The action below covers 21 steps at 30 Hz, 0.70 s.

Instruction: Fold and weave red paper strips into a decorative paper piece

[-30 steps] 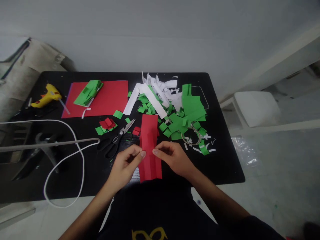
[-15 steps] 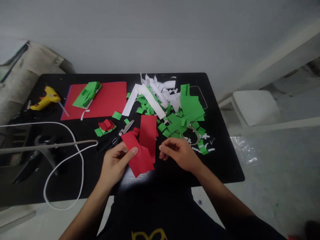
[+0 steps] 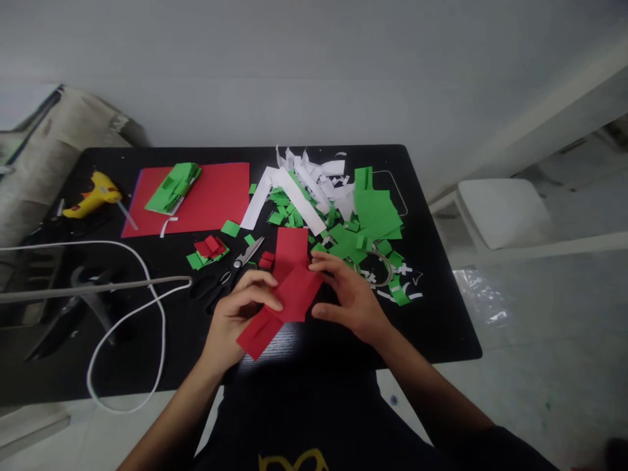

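My left hand [image 3: 235,320] is closed on a piece of red paper [image 3: 297,294], its fingers lying over the top and its thumb hidden. That piece is angled, with one strip-like end pointing down toward me. My right hand [image 3: 353,304] is at the paper's right edge, fingertips touching or very near it, thumb held apart. Under and behind the piece lies an upright red paper strip [image 3: 292,243]. Black-handled scissors [image 3: 238,263] rest partly opened beside my left hand, with small red scraps [image 3: 266,260] close to the blades.
Green paper pieces [image 3: 377,212] and white paper strips [image 3: 301,199] are heaped at the back right, near a tape roll [image 3: 387,265]. Red sheets [image 3: 220,196] carry a green stack [image 3: 174,186]. A yellow glue gun [image 3: 93,196] and a looping white cable [image 3: 161,327] occupy the left.
The red piece has turned and shifted right, over the upright strip. My left fingers have moved on top of it. My right hand has spread and come to its right edge.
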Motion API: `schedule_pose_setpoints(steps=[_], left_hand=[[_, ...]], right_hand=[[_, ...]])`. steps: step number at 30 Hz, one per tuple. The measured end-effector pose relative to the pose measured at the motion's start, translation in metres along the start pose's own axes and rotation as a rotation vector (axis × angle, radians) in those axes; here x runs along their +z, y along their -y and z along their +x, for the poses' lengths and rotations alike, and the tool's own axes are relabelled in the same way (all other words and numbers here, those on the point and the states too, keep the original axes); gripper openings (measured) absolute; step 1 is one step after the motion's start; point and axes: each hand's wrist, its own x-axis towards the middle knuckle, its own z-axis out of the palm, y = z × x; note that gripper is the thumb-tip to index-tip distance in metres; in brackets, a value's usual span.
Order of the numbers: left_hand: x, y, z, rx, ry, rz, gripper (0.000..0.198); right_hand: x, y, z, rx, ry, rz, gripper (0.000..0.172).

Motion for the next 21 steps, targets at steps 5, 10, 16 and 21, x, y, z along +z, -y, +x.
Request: schedule_pose_setpoints(steps=[5, 10, 16, 21], left_hand=[[0.003, 0.000, 0.003, -0.005, 0.095, -0.040, 0.008], [-0.003, -0.002, 0.006, -0.084, 0.275, -0.047, 0.023], [-0.022, 0.001, 0.000, -0.451, 0.157, -0.269, 0.034], [-0.011, -0.008, 0.000, -0.461, 0.111, -0.079, 0.037]], right_hand=[[0.004, -0.001, 0.004, 0.405, -0.021, 0.291, 0.046], [0.013, -0.002, 0.006, 0.486, 0.026, 0.298, 0.049], [0.016, -0.005, 0.002, 0.375, -0.071, 0.169, 0.037], [0.018, -0.007, -0.002, 0.308, -0.075, 0.066, 0.035]])
